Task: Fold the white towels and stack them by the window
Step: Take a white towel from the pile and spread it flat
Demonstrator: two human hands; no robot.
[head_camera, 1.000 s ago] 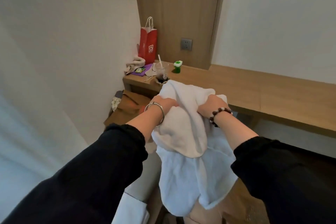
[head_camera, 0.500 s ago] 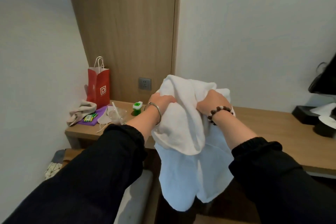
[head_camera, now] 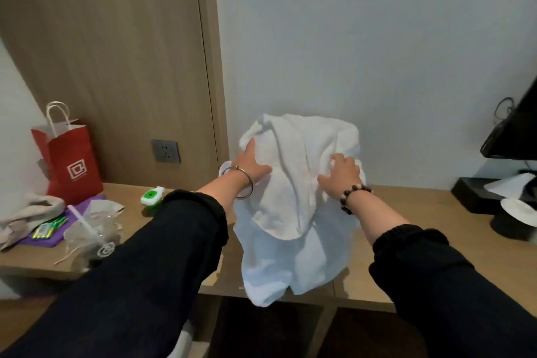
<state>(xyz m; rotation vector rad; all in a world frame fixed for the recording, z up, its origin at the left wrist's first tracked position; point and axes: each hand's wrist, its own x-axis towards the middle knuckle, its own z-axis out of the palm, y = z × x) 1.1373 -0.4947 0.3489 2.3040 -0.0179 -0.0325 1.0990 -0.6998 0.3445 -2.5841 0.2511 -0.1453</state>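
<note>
A bunched white towel point(head_camera: 293, 183), draped over the desk point(head_camera: 430, 203) front edge, is touched by the left hand point(head_camera: 251, 164) and right hand point(head_camera: 341, 173), fingers spread, nothing gripped.

- Wooden desk point(head_camera: 421, 200) runs along the wall.
- White towel heap point(head_camera: 290, 183) sits mid-desk, drooping over the near edge.
- Red paper bag point(head_camera: 72, 166) and plastic cup point(head_camera: 87, 238) stand left.
- Black tray point(head_camera: 476, 197) lies right.

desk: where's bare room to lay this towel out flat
Bare wood lies right of the white towel, up to the black tray. The left end of the desk is crowded: red bag, plastic cup, purple pouch, beige cloth, green dispenser.
</note>
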